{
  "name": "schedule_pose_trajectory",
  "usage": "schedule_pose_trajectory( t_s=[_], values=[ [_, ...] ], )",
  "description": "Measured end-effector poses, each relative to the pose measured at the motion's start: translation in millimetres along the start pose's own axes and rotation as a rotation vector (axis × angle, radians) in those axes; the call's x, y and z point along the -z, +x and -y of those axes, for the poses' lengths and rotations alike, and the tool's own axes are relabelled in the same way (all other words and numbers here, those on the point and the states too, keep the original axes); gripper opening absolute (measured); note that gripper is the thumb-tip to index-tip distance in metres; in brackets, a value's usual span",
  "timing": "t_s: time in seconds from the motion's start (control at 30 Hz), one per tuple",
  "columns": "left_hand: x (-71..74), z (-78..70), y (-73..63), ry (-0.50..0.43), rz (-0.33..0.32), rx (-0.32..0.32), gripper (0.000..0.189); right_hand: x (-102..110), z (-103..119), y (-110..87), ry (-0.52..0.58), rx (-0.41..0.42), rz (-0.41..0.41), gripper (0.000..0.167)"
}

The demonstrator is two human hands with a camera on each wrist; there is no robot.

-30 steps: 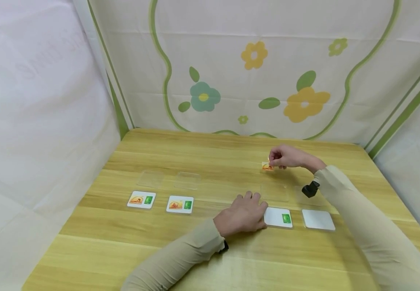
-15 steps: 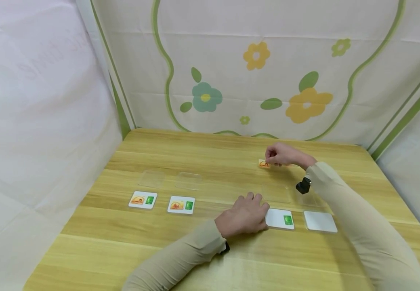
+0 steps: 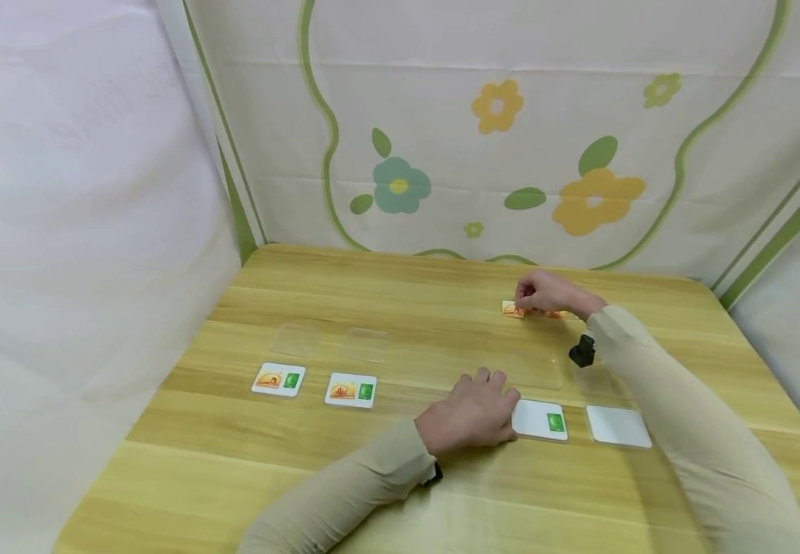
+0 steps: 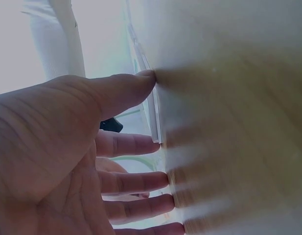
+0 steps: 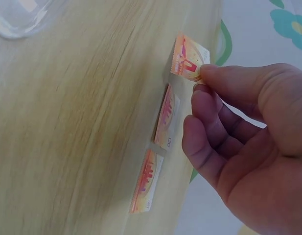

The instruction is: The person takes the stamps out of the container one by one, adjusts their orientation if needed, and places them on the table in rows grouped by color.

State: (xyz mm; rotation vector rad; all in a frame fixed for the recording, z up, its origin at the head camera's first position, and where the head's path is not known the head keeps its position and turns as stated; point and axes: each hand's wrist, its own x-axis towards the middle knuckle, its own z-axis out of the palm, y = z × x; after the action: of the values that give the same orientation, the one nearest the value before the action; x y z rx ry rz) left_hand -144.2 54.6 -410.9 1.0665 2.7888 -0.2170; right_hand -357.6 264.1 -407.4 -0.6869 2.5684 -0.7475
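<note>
pick-up, apparently: the stamp point(image 5: 190, 58) is pinched by the right hand point(image 3: 545, 292); the white card point(image 3: 537, 420) is touched by the left hand point(image 3: 472, 409), fingers extended. transfer to that card seems required next.

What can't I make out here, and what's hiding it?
- Head view: parts of the loose stamps, behind the right hand; part of the far right clear cover, behind the right sleeve.
- Right wrist view: one corner of the pinched stamp, covered by that hand; the rest of a clear piece, cut off top left.
- Left wrist view: the white card's face, seen edge on.
</note>
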Motion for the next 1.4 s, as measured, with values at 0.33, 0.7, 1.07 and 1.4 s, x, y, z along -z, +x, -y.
schedule_pose_trajectory(
  t_s=[0.33,0.7,1.07,1.4],
  values=[
    [0.2,-1.3,-3.0,0.011,0.013,0.007,0.045,-4,1,3.2,-0.022,-0.044,-0.023,0.011],
    [-1.6,-0.4,-5.0,0.004,-0.020,0.011,0.044,-6,5,7.8,-0.053,-0.024,-0.061,0.010],
    [-1.5,-2.7,-2.4,0.019,-0.005,0.006,0.046,-8,2,11.2,-0.065,-0.011,-0.073,0.011],
    [-1.5,-2.3,-2.4,0.021,0.006,0.011,0.047,-12,3,15.5,-0.093,0.018,-0.094,0.007]
  ],
)
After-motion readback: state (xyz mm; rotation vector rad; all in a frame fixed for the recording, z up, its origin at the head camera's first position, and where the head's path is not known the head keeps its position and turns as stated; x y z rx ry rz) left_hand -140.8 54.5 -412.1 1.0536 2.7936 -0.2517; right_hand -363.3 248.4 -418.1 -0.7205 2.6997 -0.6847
